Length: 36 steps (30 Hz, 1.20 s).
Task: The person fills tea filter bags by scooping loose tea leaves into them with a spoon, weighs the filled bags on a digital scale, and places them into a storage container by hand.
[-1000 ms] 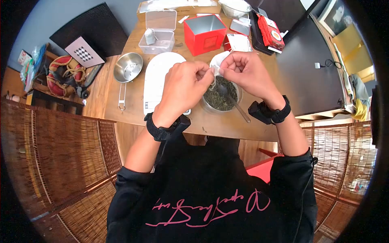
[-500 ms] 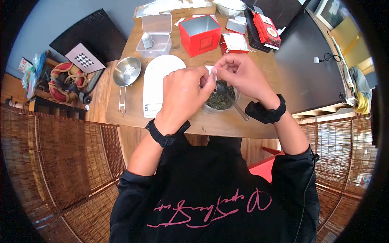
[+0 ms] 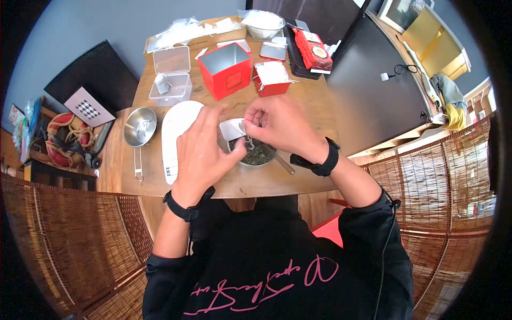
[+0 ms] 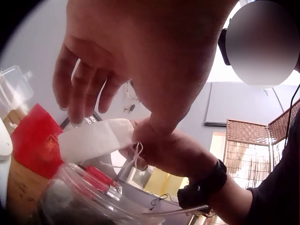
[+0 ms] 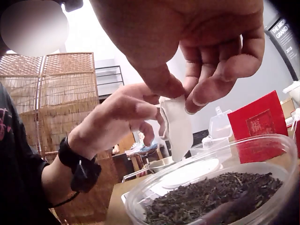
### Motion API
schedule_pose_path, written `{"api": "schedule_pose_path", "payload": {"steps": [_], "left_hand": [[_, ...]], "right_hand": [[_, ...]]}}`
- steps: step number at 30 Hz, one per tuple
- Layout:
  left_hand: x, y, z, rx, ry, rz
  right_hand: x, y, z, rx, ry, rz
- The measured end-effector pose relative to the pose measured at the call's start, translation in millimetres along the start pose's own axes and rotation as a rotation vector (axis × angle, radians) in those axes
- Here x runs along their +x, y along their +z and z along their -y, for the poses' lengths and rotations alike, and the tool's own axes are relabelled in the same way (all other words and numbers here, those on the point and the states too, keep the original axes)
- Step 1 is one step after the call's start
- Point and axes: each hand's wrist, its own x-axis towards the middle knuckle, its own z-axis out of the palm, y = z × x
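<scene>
Likely opening bag pinched in right hand, with left hand spread loosely beside it, above leaves; next, probably hold bag wide, take spoon below right hand.

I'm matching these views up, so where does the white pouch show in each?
Head: the white pouch is above and left of centre, by the right hand.
Left wrist: below and left of centre.
Right wrist: slightly right of and below centre.
Shared landmark: the large red box.
</scene>
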Motion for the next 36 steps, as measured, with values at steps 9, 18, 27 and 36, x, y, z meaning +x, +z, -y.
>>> {"api": "schedule_pose_path", "payload": {"steps": [9,18,27,36], "left_hand": [[-3.3,5.3,4.0,-0.046,0.089,-0.05],[-8.8,-0.5,10.5,-0.047,0.011,-0.004],[-15.5,-5.5,22.8,-0.377,-0.223,-0.014],[-19.4,26.1,26.0,-0.523,-0.308,0.073]], "right_hand": [[1.8,-6.5,7.8,0.347,0.144,0.129],[-1.8,-19.3,11.9,0.285,0.059,0.045],[-65.2,-42.6,-32.0,-0.028,-0.091,0.127],[-92.0,-11.6,-25.1,0.059,-0.007,0.177]]}}
